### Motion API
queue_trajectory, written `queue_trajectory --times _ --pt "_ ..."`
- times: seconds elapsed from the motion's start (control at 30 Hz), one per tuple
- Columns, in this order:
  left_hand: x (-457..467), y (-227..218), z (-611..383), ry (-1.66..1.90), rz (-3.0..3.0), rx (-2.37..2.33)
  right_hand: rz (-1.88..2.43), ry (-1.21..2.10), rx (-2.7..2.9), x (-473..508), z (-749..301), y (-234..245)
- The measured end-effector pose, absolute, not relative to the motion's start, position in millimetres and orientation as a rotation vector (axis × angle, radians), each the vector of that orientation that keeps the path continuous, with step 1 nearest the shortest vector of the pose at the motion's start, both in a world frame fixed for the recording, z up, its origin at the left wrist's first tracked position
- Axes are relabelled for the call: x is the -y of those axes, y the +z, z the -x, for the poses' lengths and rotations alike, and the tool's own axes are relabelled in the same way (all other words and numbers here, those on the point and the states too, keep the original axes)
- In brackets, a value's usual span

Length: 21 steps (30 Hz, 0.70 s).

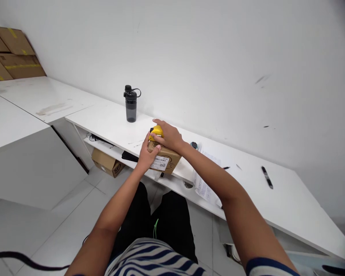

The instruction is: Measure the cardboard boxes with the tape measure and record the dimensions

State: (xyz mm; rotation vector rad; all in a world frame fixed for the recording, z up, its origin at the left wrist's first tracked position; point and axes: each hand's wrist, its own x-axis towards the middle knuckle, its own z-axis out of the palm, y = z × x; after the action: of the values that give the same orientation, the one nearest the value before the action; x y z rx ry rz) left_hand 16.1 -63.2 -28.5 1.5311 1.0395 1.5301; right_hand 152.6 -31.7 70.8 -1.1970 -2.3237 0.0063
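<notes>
A small brown cardboard box [168,160] with a white shipping label sits at the front edge of a long white desk [276,199]. My left hand [147,154] grips the box's near left side, fingers curled round it. My right hand [168,136] is closed over a yellow tool [156,132], which it presses onto the top of the box. What kind of tool it is cannot be made out.
A dark water bottle [130,104] stands upright further left on the desk. Papers [205,180], a black marker [266,177] and a small dark object [193,145] lie to the right. A cardboard box [107,162] sits on the floor under the desk; several more boxes [13,53] are stacked far left.
</notes>
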Motion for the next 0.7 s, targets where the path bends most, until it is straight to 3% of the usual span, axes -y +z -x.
queue_trajectory --times 0.7 --pt "66 -21 -22 1.495 -1.638 -1.364 1.088 -0.041 2.391 24 -178 72"
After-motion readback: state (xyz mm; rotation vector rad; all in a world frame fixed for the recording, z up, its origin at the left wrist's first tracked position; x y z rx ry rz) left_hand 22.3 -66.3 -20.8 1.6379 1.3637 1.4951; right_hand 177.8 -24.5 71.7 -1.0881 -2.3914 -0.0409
